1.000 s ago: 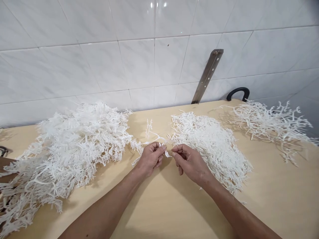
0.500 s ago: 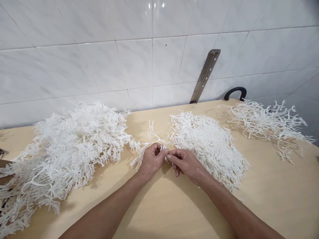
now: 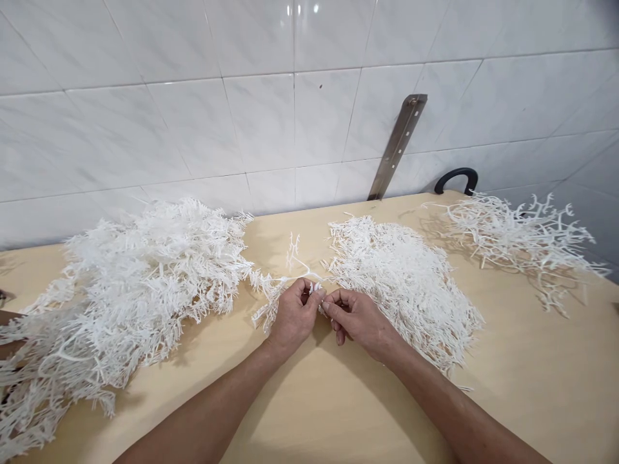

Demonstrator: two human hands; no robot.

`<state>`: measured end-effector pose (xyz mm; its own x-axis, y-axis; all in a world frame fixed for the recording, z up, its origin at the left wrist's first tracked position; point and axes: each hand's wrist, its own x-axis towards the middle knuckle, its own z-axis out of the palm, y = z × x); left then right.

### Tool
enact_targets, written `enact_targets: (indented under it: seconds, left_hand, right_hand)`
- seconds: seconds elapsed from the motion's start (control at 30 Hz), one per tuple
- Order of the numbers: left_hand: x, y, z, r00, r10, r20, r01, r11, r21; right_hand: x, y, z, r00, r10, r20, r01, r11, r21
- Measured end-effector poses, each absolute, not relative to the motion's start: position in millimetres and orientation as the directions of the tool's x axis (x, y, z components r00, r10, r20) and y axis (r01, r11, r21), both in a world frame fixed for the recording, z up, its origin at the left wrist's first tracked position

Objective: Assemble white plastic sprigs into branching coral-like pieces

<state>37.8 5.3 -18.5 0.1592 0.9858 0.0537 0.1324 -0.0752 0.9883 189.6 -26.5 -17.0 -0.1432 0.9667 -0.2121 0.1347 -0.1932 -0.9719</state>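
My left hand is closed on a white plastic branch, thin and forked, with fine twigs spreading behind and to the left of the fingers. Right beside it, my right hand pinches a small tip of the same branch between thumb and forefinger. The fingertips of both hands nearly meet and partly hide the gripped bit. To the right of my hands lies a heap of short white plastic twigs. A bigger, fluffier pile of white plastic branches spreads out on the left.
Bare-looking forked white stems lie at the far right of the wooden table. Behind them is a black curved handle. A metal strip leans on the tiled wall. Part of another person's arm shows at the left edge.
My right fingers have shifted very slightly against the branch. The piles and my left hand look the same.
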Motion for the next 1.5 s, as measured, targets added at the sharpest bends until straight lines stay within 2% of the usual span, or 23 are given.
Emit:
enact_targets:
  seconds: [0.2, 0.4, 0.73, 0.93, 1.2, 1.4, 1.5]
  left_hand:
    - [37, 5, -18, 0.169, 0.984, 0.056, 0.157, -0.082, 0.984]
    - [38, 6, -18, 0.171, 0.984, 0.053, 0.157, -0.080, 0.984]
    - [38, 2, -14, 0.144, 0.988, 0.048, 0.177, -0.074, 0.981]
    - [38, 2, -16, 0.156, 0.986, 0.061, 0.171, -0.087, 0.981]
    - [38, 4, -18, 0.156, 0.984, 0.081, 0.214, -0.113, 0.970]
    - [39, 6, -18, 0.140, 0.989, 0.044, 0.212, -0.073, 0.975]
    - [40, 9, -18, 0.104, 0.994, 0.038, 0.219, -0.060, 0.974]
  right_hand:
    - [190, -27, -21, -0.152, 0.962, -0.227, 0.109, -0.212, -0.971]
    - [189, -27, -20, -0.156, 0.971, -0.183, 0.070, -0.174, -0.982]
    - [188, -26, -21, -0.144, 0.956, -0.257, 0.081, -0.248, -0.965]
    - [189, -27, -19, -0.151, 0.963, -0.225, 0.095, -0.212, -0.973]
    - [185, -32, -10, -0.133, 0.975, -0.180, 0.299, -0.133, -0.945]
    - [185, -31, -3, -0.136, 0.987, 0.088, 0.501, 0.145, -0.853]
    - [183, -36, 4, -0.185, 0.978, 0.097, 0.503, 0.179, -0.845]
